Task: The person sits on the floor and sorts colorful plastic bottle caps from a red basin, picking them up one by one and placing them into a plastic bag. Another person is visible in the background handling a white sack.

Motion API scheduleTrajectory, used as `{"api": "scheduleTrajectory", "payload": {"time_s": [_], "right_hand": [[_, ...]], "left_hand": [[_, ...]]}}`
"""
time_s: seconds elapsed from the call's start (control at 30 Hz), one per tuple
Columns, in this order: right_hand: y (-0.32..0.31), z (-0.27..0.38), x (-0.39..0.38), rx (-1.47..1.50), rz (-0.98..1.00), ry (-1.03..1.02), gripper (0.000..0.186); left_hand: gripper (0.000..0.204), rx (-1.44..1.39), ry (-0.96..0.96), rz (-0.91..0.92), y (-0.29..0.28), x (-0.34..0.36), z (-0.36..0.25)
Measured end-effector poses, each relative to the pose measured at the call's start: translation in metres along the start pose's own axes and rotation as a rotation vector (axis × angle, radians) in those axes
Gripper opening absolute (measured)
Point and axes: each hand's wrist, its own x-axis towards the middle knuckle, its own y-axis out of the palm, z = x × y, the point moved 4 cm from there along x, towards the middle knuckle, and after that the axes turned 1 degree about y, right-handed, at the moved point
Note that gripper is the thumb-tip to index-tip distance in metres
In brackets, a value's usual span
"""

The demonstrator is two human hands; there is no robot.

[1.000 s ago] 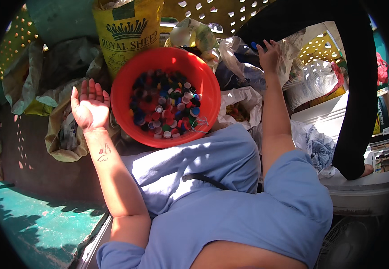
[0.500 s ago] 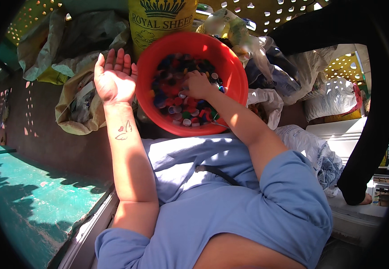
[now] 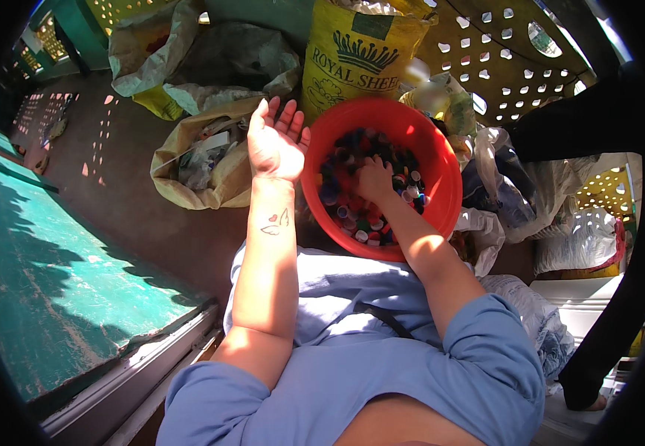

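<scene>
A red plastic basin (image 3: 450, 167) stands in front of my lap, with many small bottle caps (image 3: 360, 236) in white, red, blue, green and dark colours inside. My right hand (image 3: 374, 180) reaches into it over the caps, back of the hand up and fingers apart, touching or just above the pile. No cap shows in its grip, though its fingertips are partly lost among the caps. Beside the basin's left rim, my left hand (image 3: 276, 149) is held up with the palm bare and the fingers stretched out.
Behind the basin stands a full yellow sack (image 3: 356, 56). An open beige sack (image 3: 181, 175) with plastic scraps lies at left, near a grey-white sack (image 3: 233, 67). Plastic bags (image 3: 516, 186) crowd the right side, beside a person's dark-clothed limb (image 3: 612, 297). A worn green surface (image 3: 77, 275) fills the lower left.
The view has swung left, so everything sits further right and lower in it. My right hand has shifted slightly within the basin, while my left stays palm up beside it.
</scene>
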Motion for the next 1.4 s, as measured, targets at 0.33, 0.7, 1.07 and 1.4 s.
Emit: {"api": "scheduleTrajectory", "payload": {"time_s": [0.33,0.7,1.07,1.4], "right_hand": [[-0.001,0.005,-0.008,0.095,0.128,0.011,0.038],[0.011,0.005,0.010,0.130,-0.023,0.110,0.042],[0.025,0.015,0.022,0.065,-0.166,0.044,0.037],[-0.120,0.024,0.018,0.433,-0.665,-0.047,0.035]], "left_hand": [[0.048,-0.046,0.041,0.008,-0.010,-0.005,-0.019],[0.047,-0.051,0.044,0.010,-0.011,-0.008,-0.025],[0.050,-0.014,0.057,0.011,-0.010,-0.010,-0.030],[0.051,-0.081,0.095,-0.064,-0.024,-0.010,-0.037]]}}
